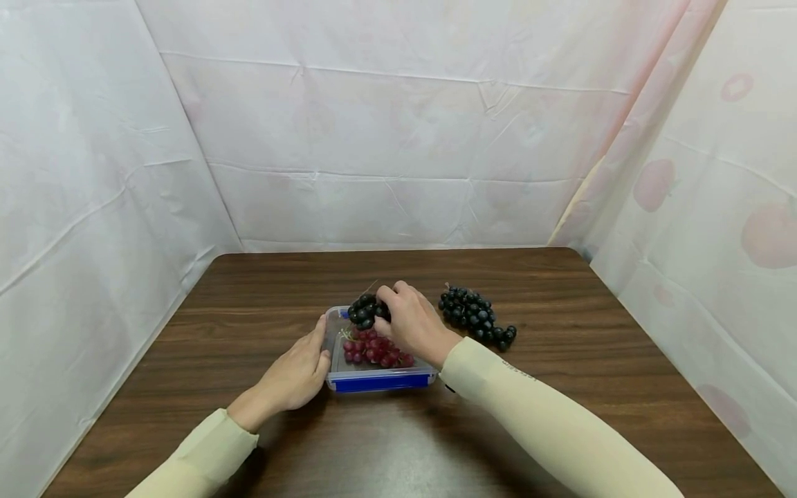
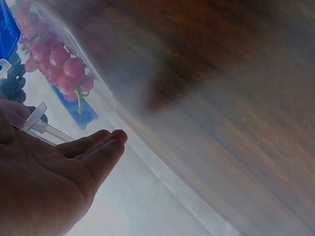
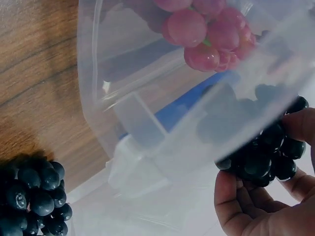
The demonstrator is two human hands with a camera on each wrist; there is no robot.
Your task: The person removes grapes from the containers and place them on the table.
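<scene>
A clear plastic container (image 1: 381,372) with blue clips stands on the table, a bunch of red grapes (image 1: 373,349) lying inside it. Above its back part my right hand (image 1: 411,319) grips a small bunch of black grapes (image 1: 366,311). In the right wrist view the thumb and fingers are curled round those black grapes (image 3: 263,157), partly behind the container's cloudy wall (image 3: 197,128). My left hand (image 1: 297,370) rests with straight fingers along the container's left side; the left wrist view shows its extended fingers (image 2: 98,152) beside the wall.
A larger bunch of black grapes (image 1: 473,315) lies on the brown wooden table (image 1: 249,297), to the right of the container. White cloth sheets (image 1: 398,138) hang behind the table and at both sides.
</scene>
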